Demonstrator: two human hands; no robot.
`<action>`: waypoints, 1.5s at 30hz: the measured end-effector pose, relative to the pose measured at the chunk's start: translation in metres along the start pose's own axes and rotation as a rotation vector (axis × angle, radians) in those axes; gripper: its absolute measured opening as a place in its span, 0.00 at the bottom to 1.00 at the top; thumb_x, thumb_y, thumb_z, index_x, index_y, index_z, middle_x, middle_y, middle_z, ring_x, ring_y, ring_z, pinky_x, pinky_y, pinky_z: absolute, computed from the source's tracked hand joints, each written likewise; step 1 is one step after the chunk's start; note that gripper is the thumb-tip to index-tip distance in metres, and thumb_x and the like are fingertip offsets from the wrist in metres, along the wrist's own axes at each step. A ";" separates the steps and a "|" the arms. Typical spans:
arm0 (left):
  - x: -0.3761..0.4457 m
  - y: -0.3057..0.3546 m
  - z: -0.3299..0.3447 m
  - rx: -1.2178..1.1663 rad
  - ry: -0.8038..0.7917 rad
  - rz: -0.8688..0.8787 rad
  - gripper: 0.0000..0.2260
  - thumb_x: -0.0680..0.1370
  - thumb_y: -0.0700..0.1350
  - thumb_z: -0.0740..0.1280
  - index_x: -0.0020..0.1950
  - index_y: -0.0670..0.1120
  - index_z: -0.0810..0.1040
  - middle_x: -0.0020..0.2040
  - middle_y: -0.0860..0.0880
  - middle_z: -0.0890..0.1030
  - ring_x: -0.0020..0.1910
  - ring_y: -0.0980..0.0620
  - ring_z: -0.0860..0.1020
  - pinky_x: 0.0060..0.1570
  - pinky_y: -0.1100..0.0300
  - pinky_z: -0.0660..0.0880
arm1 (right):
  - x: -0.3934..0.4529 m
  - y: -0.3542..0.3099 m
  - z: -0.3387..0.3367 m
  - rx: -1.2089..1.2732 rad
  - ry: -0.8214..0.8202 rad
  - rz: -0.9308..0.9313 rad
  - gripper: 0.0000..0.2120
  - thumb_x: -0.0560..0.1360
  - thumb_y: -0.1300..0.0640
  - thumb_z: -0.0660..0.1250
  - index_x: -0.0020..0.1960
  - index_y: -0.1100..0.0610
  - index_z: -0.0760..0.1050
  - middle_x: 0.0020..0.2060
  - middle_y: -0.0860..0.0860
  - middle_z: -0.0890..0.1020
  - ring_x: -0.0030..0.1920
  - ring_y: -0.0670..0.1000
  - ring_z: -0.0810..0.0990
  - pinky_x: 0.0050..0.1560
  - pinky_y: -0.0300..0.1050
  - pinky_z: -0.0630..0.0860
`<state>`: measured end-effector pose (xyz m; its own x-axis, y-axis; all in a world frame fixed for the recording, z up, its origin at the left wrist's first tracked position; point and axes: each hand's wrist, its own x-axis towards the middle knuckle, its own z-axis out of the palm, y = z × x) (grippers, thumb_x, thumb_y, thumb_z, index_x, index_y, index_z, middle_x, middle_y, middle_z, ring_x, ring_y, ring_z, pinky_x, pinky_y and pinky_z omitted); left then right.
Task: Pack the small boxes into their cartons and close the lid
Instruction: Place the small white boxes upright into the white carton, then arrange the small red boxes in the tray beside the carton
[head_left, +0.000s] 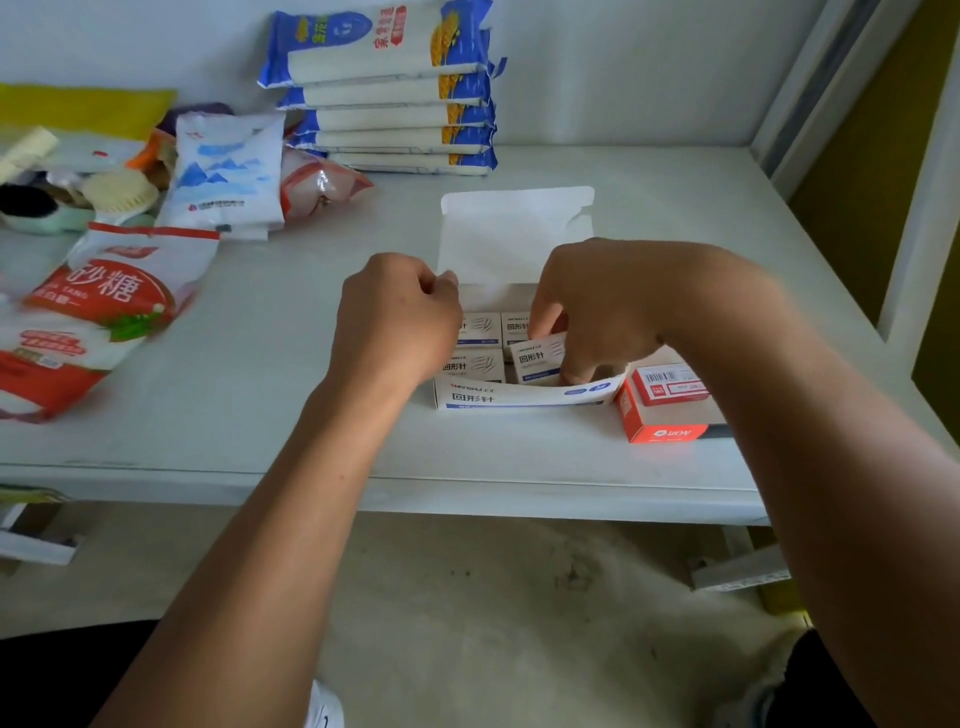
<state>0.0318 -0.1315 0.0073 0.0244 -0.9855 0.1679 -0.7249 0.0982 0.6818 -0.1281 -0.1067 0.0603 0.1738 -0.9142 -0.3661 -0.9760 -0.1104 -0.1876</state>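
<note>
A white carton (519, 397) with blue print lies on the white table, its lid (514, 234) standing open at the back. Several small white paper-clip boxes (478, 330) lie flat inside it. My right hand (597, 306) reaches into the carton's right side, its fingers closed on one small box (537, 356) that sits tilted there. My left hand (400, 322) grips the carton's left wall, fingers curled over the edge. The carton's front wall bulges outward near my right thumb.
A red and white carton (660, 410) lies just right of the white one, partly under my right forearm. Bags of sugar (98, 312), salt (223, 176) and stacked blue noodle packs (389, 93) fill the table's left and back. The table's front edge (467, 493) runs below my wrists.
</note>
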 end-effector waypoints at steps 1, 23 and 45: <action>0.000 0.000 0.000 0.001 -0.003 -0.001 0.18 0.79 0.49 0.63 0.37 0.36 0.78 0.34 0.39 0.80 0.38 0.40 0.77 0.34 0.57 0.69 | 0.002 0.000 0.002 0.006 0.013 0.005 0.23 0.66 0.56 0.77 0.60 0.51 0.81 0.53 0.52 0.83 0.45 0.54 0.80 0.54 0.51 0.79; -0.005 -0.009 0.007 0.162 0.136 0.098 0.04 0.74 0.39 0.63 0.45 0.45 0.77 0.40 0.42 0.83 0.43 0.38 0.79 0.40 0.53 0.73 | -0.013 0.031 0.024 0.287 0.307 0.021 0.06 0.76 0.55 0.66 0.50 0.47 0.78 0.54 0.48 0.82 0.51 0.51 0.77 0.53 0.45 0.76; -0.041 0.072 0.073 0.378 -0.099 0.489 0.11 0.71 0.46 0.70 0.52 0.48 0.85 0.59 0.50 0.80 0.66 0.44 0.67 0.56 0.48 0.67 | -0.019 0.110 0.039 0.035 0.284 0.161 0.15 0.73 0.44 0.70 0.53 0.54 0.79 0.48 0.51 0.82 0.43 0.50 0.78 0.39 0.40 0.70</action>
<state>-0.0717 -0.0936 -0.0023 -0.4225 -0.8488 0.3178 -0.8301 0.5032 0.2404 -0.2341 -0.0860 0.0113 -0.0312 -0.9916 -0.1256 -0.9820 0.0538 -0.1812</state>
